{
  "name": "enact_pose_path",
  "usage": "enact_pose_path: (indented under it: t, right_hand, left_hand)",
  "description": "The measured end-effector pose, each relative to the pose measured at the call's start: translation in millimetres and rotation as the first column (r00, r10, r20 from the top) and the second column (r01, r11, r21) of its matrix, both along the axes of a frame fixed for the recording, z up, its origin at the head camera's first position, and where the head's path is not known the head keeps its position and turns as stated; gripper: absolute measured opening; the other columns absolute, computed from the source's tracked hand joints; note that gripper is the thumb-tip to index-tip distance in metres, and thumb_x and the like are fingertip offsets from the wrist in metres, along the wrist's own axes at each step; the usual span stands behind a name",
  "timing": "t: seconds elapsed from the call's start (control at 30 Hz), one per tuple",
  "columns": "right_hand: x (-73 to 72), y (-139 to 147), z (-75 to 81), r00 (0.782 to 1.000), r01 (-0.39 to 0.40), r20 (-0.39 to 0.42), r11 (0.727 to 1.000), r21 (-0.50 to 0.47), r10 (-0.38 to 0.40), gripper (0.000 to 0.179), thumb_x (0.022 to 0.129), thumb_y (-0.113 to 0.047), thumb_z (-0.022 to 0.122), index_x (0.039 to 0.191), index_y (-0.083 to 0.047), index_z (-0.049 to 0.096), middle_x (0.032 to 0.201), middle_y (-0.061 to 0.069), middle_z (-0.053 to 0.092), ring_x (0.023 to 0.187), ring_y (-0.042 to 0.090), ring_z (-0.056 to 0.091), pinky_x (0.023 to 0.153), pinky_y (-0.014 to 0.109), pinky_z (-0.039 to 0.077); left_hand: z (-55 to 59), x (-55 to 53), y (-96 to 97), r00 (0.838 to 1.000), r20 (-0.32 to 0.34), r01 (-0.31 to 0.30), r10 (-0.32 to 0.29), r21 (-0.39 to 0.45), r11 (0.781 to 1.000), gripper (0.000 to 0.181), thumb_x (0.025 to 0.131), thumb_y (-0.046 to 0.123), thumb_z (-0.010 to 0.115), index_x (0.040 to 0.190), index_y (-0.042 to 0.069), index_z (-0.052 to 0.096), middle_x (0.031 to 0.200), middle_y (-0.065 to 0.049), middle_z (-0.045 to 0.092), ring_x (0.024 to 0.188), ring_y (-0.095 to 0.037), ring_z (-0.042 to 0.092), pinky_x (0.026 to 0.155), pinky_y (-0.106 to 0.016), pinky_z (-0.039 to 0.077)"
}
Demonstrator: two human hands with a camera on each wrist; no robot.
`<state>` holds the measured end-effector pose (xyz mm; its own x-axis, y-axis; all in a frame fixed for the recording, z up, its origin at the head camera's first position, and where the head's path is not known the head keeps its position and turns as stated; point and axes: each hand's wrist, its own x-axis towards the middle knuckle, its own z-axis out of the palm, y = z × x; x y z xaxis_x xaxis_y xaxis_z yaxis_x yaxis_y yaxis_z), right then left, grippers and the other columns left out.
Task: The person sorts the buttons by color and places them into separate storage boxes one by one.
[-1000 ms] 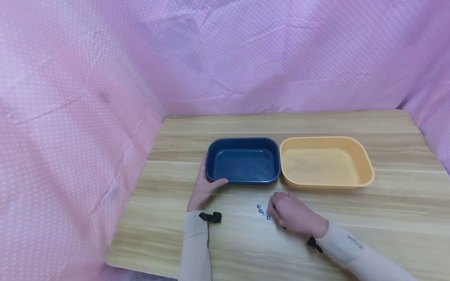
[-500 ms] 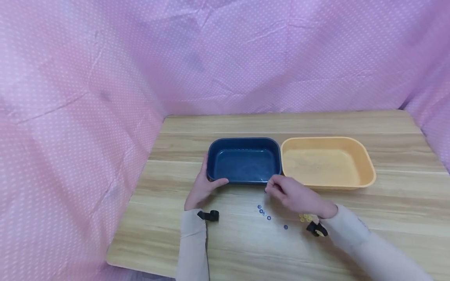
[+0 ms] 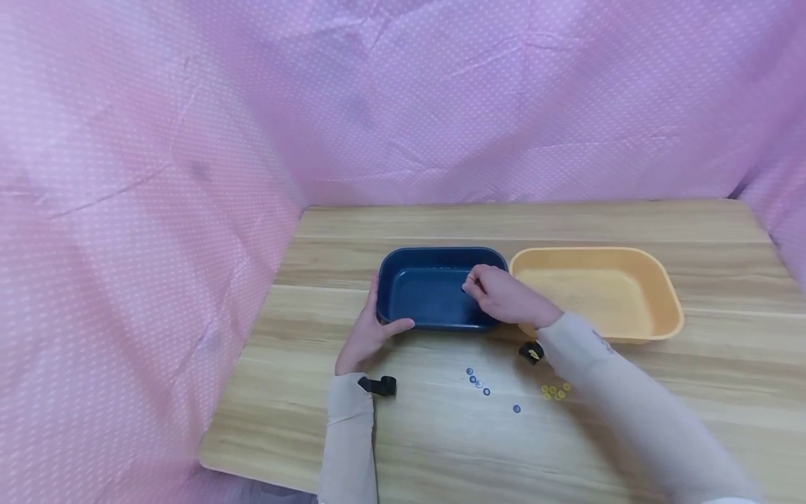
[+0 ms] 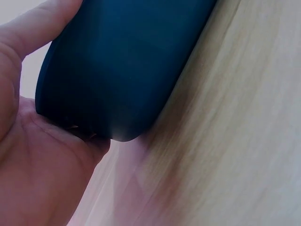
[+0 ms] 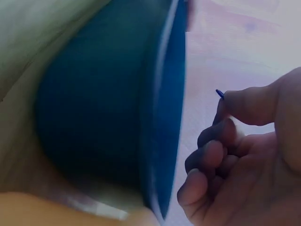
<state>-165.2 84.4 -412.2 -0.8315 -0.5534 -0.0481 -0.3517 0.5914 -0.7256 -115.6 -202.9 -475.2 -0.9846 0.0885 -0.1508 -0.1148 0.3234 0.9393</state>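
My right hand (image 3: 504,294) is over the right part of a dark blue plastic bin (image 3: 434,327). Thumb and index finger pinch a small blue button-like disc (image 5: 219,94), seen edge-on in the right wrist view, above the bin's rim. The other fingers are curled in. At the bin's front left corner, my left hand (image 3: 365,338) holds on, thumb along the front and fingers along the left side. Several similar blue discs (image 3: 479,383) lie in a slanting row on the table, and one more blue disc (image 3: 516,409) lies apart to their right.
A pale yellow bin (image 3: 592,337) stands right beside the blue one. Several small yellow discs (image 3: 553,393) lie grouped near the right sleeve. The wooden table (image 3: 441,448) is bordered by a pink dotted curtain (image 3: 403,105) at the back and sides.
My right hand has risen from the table beside the blue discs, bringing one up over the blue bin. The yellow discs and the separate blue disc came into view. My left hand stays on the bin.
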Motion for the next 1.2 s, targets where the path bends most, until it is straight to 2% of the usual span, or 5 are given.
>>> enact_pose_path:
  t: [0.27,0.47,0.63,0.8,1.2]
  right_hand:
    - [-23.3,-24,-21.8,0.994,-0.046,-0.088,0.967,0.251,0.070,0.014,0.095,-0.009,0.052,0.086,-0.004,0.061,0.080,0.006,0.057,0.070,0.023,0.053,0.066,0.034,0.046]
    - [-30.4,-34,-28.2,0.991,-0.100,-0.056,0.956,0.275,0.120,0.011,0.090,-0.005,0.054,0.090,-0.001,0.064,0.094,0.008,0.066,0.081,0.024,0.058,0.085,0.042,0.049]
    - [-34.3,-41,-33.5,0.994,-0.106,0.001,0.947,0.303,0.111,0.020,0.093,-0.008,0.054,0.074,-0.007,0.058,0.076,0.003,0.056,0.069,0.024,0.052,0.067,0.036,0.045]
    - [-37.4,-45,-40.5,0.993,-0.116,0.057,0.934,0.339,0.103,0.038,0.097,-0.011,0.053,0.059,-0.010,0.051,0.058,0.001,0.040,0.064,0.024,0.048,0.067,0.035,0.039]
    - [-38.6,-49,-43.9,0.998,-0.067,0.035,0.895,0.442,0.057,0.023,0.097,-0.015,0.058,0.075,-0.010,0.063,0.071,0.005,0.056,0.086,0.031,0.052,0.087,0.047,0.042]
  left_hand:
    - [-3.8,-2.7,-1.5,1.000,-0.017,0.024,-0.023,0.010,1.000,0.112,0.082,0.029,0.080,0.156,0.032,-0.003,0.161,0.009,0.007,0.144,-0.022,0.016,0.116,-0.053,0.014]
    - [2.9,-3.7,-1.2,0.998,0.044,0.044,-0.044,-0.007,0.999,0.114,0.083,0.031,0.079,0.156,0.030,-0.009,0.163,0.007,0.000,0.146,-0.021,0.011,0.117,-0.050,0.013]
    - [-1.0,-3.6,-2.7,0.999,0.048,0.005,-0.006,0.024,1.000,0.113,0.082,0.031,0.080,0.156,0.034,-0.006,0.161,0.014,0.002,0.146,-0.019,0.009,0.116,-0.052,0.011]
    - [-0.4,-2.7,-2.2,0.998,0.056,-0.023,0.022,0.021,1.000,0.115,0.079,0.034,0.082,0.156,0.034,-0.004,0.161,0.016,0.002,0.147,-0.018,0.005,0.116,-0.053,0.010]
    - [-4.0,-4.4,-2.6,0.997,0.068,-0.032,0.030,0.030,0.999,0.115,0.079,0.033,0.082,0.156,0.037,-0.003,0.160,0.017,0.003,0.147,-0.017,0.006,0.117,-0.051,0.011]
